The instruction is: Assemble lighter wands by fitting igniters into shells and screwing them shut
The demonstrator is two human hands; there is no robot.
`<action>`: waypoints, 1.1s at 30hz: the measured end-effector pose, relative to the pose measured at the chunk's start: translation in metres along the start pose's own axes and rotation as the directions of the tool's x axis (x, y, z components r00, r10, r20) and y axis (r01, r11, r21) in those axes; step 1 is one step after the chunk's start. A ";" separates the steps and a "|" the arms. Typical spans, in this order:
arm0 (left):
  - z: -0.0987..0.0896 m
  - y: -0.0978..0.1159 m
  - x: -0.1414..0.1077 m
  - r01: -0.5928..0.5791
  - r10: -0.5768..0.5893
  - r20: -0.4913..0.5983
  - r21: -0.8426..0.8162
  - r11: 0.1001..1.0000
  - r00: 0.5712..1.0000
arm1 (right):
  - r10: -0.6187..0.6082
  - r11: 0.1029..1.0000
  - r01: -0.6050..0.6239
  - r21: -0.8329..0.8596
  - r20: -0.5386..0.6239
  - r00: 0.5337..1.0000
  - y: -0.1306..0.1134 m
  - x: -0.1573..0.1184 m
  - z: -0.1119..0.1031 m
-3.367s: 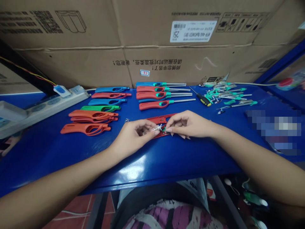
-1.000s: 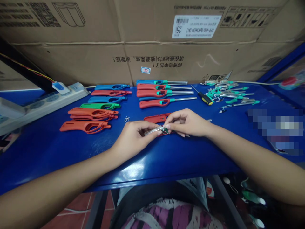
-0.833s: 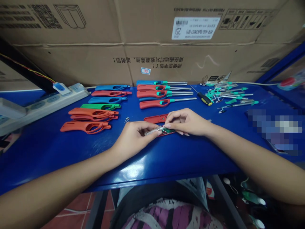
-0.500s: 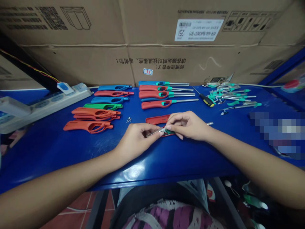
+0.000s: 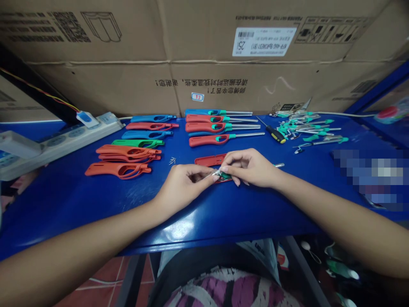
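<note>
Both my hands meet over an opened red lighter casing [image 5: 209, 160] on the blue table. My left hand [image 5: 183, 183] pinches the clear end of a lighter's inner assembly [image 5: 211, 174], a see-through tank with a white fitting. My right hand [image 5: 249, 167] is closed at the green part [image 5: 226, 175] of that same assembly, thumb against fingers. A metal tube [image 5: 280, 165] sticks out past the right wrist. My fingers cover much of the casing and the assembly's middle.
Several casings [image 5: 118, 169] lie left, with small screws [image 5: 172, 160] beside them. Finished-looking lighters [image 5: 209, 140] line the back. A screwdriver [image 5: 275, 134] and a pile of inner assemblies [image 5: 309, 128] are at right. A power strip [image 5: 60, 140] stands left; a cardboard box [image 5: 128, 81] walls the back.
The view has shifted very slightly. My right hand's fingers have moved a little left at the green part, while my left hand keeps its pinch.
</note>
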State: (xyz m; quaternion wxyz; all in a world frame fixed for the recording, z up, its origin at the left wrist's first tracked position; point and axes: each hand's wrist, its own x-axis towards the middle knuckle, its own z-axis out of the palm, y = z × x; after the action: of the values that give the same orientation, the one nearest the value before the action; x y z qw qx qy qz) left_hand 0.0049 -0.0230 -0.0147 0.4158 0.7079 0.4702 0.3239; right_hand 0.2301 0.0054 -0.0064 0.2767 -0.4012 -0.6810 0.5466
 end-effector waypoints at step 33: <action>-0.022 0.005 0.002 -0.387 0.328 0.206 0.486 0.784 0.922 | 0.058 0.998 -0.055 0.039 -0.073 0.996 -0.006 0.003 -0.004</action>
State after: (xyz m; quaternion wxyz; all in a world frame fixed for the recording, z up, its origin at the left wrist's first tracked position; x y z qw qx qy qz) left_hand -0.0109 -0.0165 -0.0004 0.1663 0.8861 0.3733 0.2187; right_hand 0.2300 0.0098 -0.0002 0.2933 -0.4351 -0.6486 0.5514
